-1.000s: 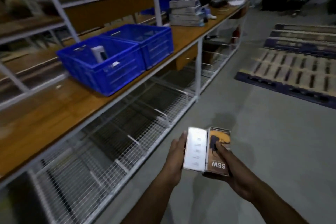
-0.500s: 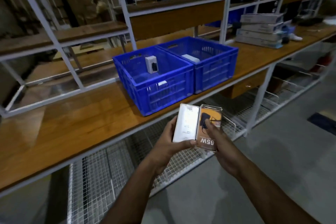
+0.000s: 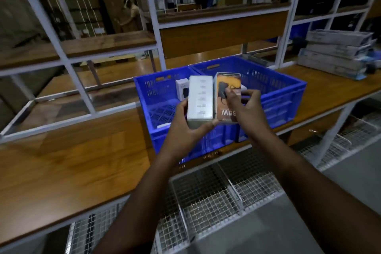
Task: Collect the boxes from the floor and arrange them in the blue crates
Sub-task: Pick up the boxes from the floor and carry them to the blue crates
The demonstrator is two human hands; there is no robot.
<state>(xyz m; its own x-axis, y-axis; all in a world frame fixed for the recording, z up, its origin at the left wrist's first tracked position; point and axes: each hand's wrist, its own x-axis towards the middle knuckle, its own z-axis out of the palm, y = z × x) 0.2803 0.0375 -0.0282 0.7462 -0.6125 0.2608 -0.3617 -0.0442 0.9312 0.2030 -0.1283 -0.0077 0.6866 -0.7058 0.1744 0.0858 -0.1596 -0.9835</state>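
Observation:
Two blue crates stand side by side on the wooden shelf: the left crate (image 3: 148, 97) and the right crate (image 3: 288, 93). My left hand (image 3: 185, 128) grips a white box (image 3: 200, 99) from below. Beside it, my right hand (image 3: 245, 107) holds an orange box marked 65W (image 3: 224, 86), thumb across its face. Both boxes are raised side by side over the front rim where the crates meet. A small white box (image 3: 182, 88) stands upright inside the left crate, partly hidden behind the held white box.
A stack of flat grey boxes (image 3: 338, 51) lies on the shelf (image 3: 72, 161) at the right. White metal uprights (image 3: 154, 27) rise behind the crates. Wire mesh bins (image 3: 206, 196) sit below the shelf. A person (image 3: 132, 14) stands far back.
I have stepped closer and turned toward the shelf. Both hands have risen with the two boxes, from below the shelf edge to over the crates' front rim.

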